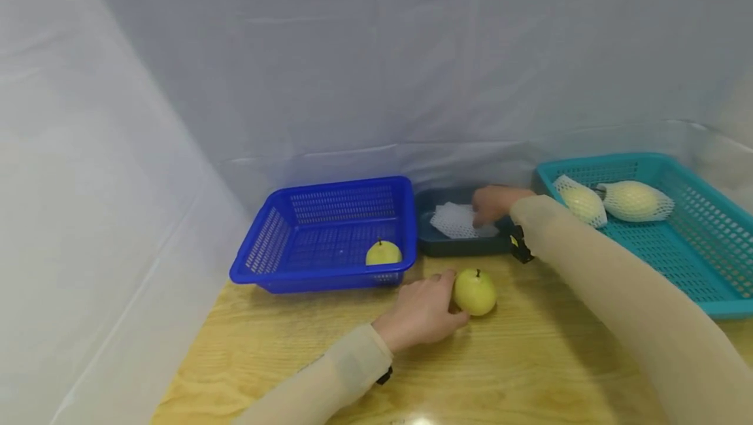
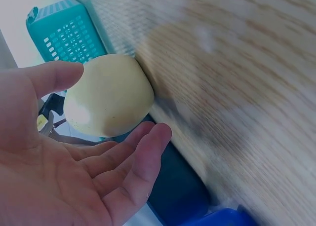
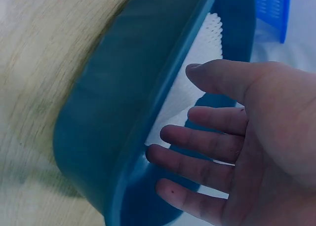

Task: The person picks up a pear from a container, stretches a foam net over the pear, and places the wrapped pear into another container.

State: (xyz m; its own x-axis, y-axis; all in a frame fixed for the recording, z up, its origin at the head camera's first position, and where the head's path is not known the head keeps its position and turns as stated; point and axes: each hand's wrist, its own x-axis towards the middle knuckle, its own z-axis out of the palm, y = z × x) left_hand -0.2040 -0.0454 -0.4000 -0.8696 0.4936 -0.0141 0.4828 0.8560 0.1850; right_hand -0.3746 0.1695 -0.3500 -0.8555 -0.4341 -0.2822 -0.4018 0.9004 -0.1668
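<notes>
A round yellow-green pear (image 1: 475, 292) stands on the wooden table, its dark stem upward. My left hand (image 1: 425, 307) holds it from the left, thumb at the near side and fingers at the far side; the palm stays apart from the fruit in the left wrist view. My right hand (image 1: 496, 204) reaches into a dark teal tray (image 1: 465, 248), over white foam net sleeves (image 1: 455, 221). In the right wrist view its fingers (image 3: 197, 142) are spread and loosely extended above the foam net (image 3: 190, 70), with nothing between thumb and fingers.
Left of the tray stands a blue basket (image 1: 323, 279) with one bare pear (image 1: 384, 253) in its near right corner. At the right, a turquoise basket (image 1: 700, 248) holds two pears in foam nets (image 1: 638, 201). White sheeting (image 1: 376, 52) hangs behind and at the left.
</notes>
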